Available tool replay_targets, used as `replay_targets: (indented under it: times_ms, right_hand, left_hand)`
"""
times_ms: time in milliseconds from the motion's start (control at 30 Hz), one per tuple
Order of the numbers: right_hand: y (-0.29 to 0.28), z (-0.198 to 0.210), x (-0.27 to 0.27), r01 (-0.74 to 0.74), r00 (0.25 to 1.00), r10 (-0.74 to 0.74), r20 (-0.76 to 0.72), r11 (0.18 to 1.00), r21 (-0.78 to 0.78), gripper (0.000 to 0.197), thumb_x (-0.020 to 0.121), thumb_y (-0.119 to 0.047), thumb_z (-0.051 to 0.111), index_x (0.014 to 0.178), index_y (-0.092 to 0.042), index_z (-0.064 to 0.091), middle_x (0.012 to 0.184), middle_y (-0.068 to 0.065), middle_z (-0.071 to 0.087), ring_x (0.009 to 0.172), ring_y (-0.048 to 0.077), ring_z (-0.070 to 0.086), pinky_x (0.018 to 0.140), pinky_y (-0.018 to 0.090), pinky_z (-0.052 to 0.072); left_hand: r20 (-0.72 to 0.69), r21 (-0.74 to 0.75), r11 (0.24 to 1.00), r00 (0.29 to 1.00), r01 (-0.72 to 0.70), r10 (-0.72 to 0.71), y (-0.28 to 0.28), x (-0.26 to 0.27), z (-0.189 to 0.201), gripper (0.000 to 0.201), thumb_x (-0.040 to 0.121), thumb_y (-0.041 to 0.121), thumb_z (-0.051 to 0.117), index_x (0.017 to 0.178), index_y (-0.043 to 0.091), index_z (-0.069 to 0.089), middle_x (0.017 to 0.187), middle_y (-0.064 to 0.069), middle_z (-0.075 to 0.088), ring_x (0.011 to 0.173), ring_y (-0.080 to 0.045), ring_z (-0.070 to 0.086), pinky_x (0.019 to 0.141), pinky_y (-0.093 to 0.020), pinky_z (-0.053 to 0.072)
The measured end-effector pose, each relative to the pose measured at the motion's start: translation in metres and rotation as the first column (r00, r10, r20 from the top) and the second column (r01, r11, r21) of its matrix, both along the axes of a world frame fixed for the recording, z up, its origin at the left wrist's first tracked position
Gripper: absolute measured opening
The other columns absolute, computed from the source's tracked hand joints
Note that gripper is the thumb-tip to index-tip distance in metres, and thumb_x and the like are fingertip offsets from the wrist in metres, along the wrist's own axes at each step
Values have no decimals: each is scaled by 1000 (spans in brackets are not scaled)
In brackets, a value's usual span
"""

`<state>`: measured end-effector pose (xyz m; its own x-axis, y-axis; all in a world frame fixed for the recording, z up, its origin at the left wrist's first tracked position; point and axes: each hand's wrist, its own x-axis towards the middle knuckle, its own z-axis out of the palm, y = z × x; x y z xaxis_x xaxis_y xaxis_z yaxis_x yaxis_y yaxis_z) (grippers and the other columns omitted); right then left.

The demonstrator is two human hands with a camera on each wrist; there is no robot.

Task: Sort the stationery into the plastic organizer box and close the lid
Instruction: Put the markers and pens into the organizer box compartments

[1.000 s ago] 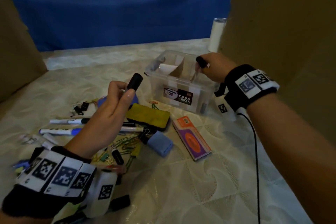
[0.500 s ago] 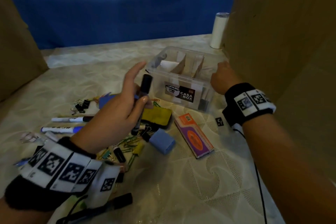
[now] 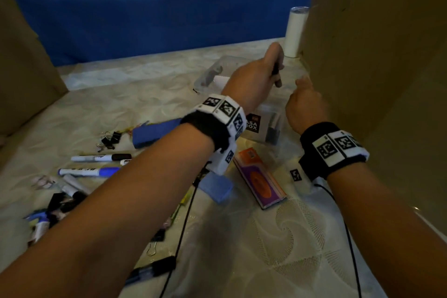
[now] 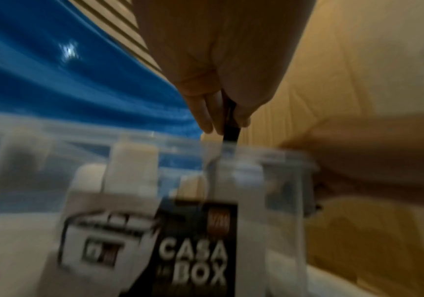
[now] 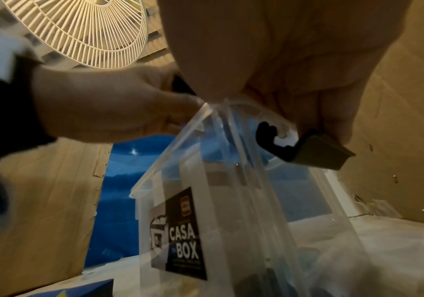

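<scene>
The clear plastic organizer box with a black "CASA BOX" label stands open at the back right of the table. My left hand is over its right part and pinches a black marker upright. In the left wrist view the marker points down from my left hand and its lower end is at the box rim. My right hand holds the box's right end. In the right wrist view, my right hand has its thumb on the rim corner and fingers on the dark latch.
Loose stationery lies left and in front of the box: white markers, a blue-capped marker, binder clips, a blue block, an orange-purple packet. Cardboard walls stand close on the right and left. A white cylinder stands behind the box.
My left hand carried the black marker from above the pile to over the box. My right hand no longer holds its marker and has moved to the box's right end.
</scene>
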<state>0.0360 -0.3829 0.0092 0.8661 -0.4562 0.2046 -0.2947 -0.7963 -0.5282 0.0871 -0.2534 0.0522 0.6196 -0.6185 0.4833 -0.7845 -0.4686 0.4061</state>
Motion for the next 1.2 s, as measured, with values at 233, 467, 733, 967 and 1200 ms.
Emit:
replay_targets:
  times_ms: [233,467,733,967,1200]
  right_hand:
    - [2,2,-5,-8,1000,8,-6,998,-56,47,100,-16,31,145,-6,33,158,8,23,138,30,36,105,39,34]
    - [0,0,-4,-3,1000,4,23,1000,-27,45,100,-16,29,143,-8,37,159,3,21,137,30,36,109,39,31]
    - [7,3,-5,-20,998,22,59,999,-36,43,97,-11,35,138,-5,43,152,12,34,132,34,42,109,43,33]
    - [98,18,-34,-365,869,408,280,911,-192,26,93,-15,41,107,-10,63,114,14,60,105,30,56,88,39,43]
    - [189,-12,-14,-772,613,564,-554,578,-265,18,94,-10,46,104,-6,60,97,8,59,83,26,55,75,34,46]
  left_hand:
    - [-21,510,859,999,41,-36,-10,16,-26,48,102,36,21,148,22,27,161,3,14,149,-16,-1,117,-52,-8]
    - [20,386,922,1000,-10,2,58,-9,-11,47,103,34,18,141,26,44,160,9,15,149,-13,-4,119,-49,-8]
    - [-73,364,906,963,-217,260,197,-40,-30,38,100,41,32,122,30,61,155,9,29,148,-16,11,116,-45,17]
    - [-303,566,789,830,-238,468,270,-60,-57,24,99,13,43,97,26,64,135,-6,53,126,-23,46,98,-34,38]
    - [-204,591,767,874,-249,441,255,-54,-59,28,91,15,57,116,25,64,124,-1,59,113,-22,56,94,-35,45]
